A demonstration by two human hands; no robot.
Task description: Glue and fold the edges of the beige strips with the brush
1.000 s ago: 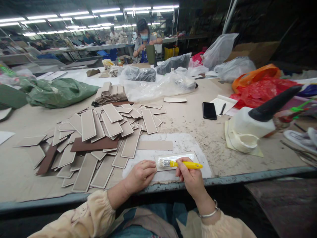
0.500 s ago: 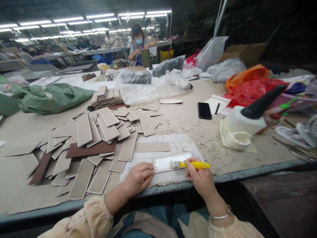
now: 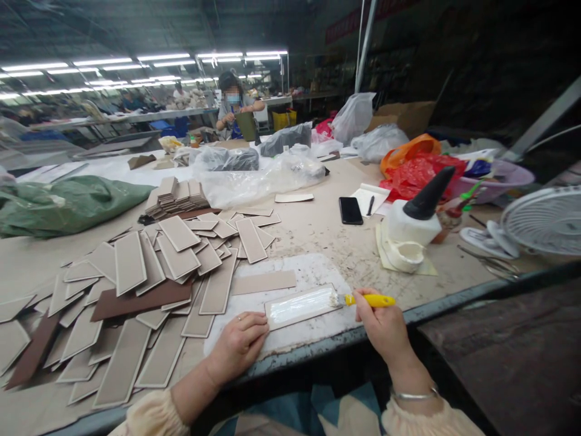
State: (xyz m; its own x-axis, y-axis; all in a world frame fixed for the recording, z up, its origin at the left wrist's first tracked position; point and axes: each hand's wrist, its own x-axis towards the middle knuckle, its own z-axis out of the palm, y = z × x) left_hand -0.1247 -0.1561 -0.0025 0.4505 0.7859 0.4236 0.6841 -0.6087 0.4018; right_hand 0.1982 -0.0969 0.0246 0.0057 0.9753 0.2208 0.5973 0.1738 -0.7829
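A beige rectangular panel (image 3: 299, 307) lies on a white sheet (image 3: 318, 269) at the table's near edge. Its top wears a wet, white, glue-like coat. My left hand (image 3: 242, 340) has its fingers closed together over the panel's left end, holding it down; the thumb is mostly hidden. In my right hand (image 3: 385, 328) the yellow handle of a flat paintbrush (image 3: 376, 300) is pinched, and the bristles touch the panel's right end. Just behind it, a plain beige strip (image 3: 265, 282) lies on the same sheet.
Left of the sheet spreads a loose pile of beige panels (image 3: 129, 260). A white glue container (image 3: 403, 233) with a black cone stands at right, near a phone (image 3: 350, 210) and a fan (image 3: 544, 221). Plastic bags (image 3: 267, 181) line the back; a co-worker (image 3: 236, 109) sits beyond.
The brush has moved from the panel's middle to its right end, and the white coat reaches further right. My left hand stays on the left end. The whole view has shifted.
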